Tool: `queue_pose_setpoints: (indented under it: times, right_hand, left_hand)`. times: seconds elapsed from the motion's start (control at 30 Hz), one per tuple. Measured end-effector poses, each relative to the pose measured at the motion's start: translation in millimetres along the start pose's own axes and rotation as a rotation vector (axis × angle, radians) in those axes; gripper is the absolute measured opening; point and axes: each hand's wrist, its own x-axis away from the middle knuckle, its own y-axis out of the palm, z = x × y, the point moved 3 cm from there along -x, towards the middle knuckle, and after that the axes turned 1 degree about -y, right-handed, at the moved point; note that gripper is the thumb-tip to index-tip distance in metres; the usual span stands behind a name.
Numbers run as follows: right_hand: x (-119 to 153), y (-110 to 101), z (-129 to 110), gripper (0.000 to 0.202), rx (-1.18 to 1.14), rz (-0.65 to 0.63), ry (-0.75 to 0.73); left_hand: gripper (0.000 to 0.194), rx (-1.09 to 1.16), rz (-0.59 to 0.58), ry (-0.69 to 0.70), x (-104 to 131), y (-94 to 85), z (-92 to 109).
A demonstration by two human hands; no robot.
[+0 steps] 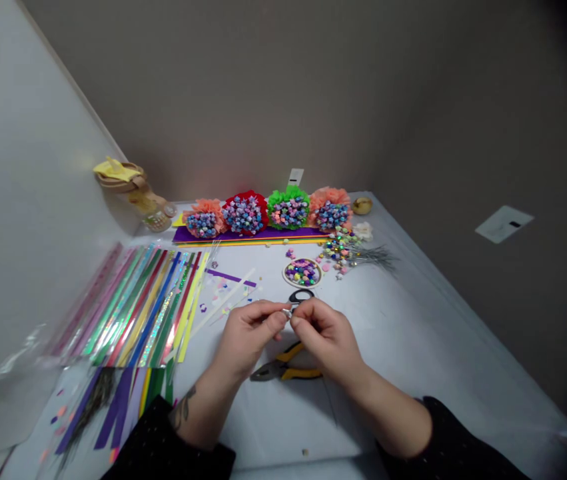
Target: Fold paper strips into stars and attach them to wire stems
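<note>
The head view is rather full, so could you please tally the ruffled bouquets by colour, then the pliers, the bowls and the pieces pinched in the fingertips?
Peach bouquets: 2
Red bouquet: 1
Green bouquet: 1
Pliers: 1
Bowl: 1
Small pinched silvery piece: 1
Total: 7

My left grip (248,333) and right grip (332,339) nearly meet, thumbs (273,325) pinched toward forefingers (267,307). Nearer me than either grip, my bare forearms (396,410) spread apart, angled inward toward the pinch; a tattoo (186,407) marks the left one.
</note>
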Motion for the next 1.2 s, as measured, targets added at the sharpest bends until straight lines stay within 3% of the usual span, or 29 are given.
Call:
queue_pose_setpoints:
  times: [0.2,0.4,0.67,0.93,1.2]
  right_hand:
    - [0.5,0.7,0.0,0.015,-0.031,-0.007,0.03]
    - [3.6,4.7,4.8,0.015,-0.142,0.021,0.055]
    - [2.6,-2.3,-2.4,0.015,0.041,-0.003,-0.052]
    - [-4.5,2.3,6.6,0.016,-0.086,-0.004,0.074]
    - [-1.8,1.6,5.7,0.015,-0.105,-0.017,0.095]
  left_hand:
    - [0.012,-0.094,0.054,0.032,0.4,0.4,2.9]
    - [0.01,0.011,0.079,-0.006,0.8,2.4,-2.9]
    - [0.011,-0.126,0.011,0.011,2.3,0.5,1.4]
    - [0.016,-0.124,0.059,0.029,1.5,2.1,1.3]
    - [0.012,-0.235,0.085,0.083,3.2,0.5,7.9]
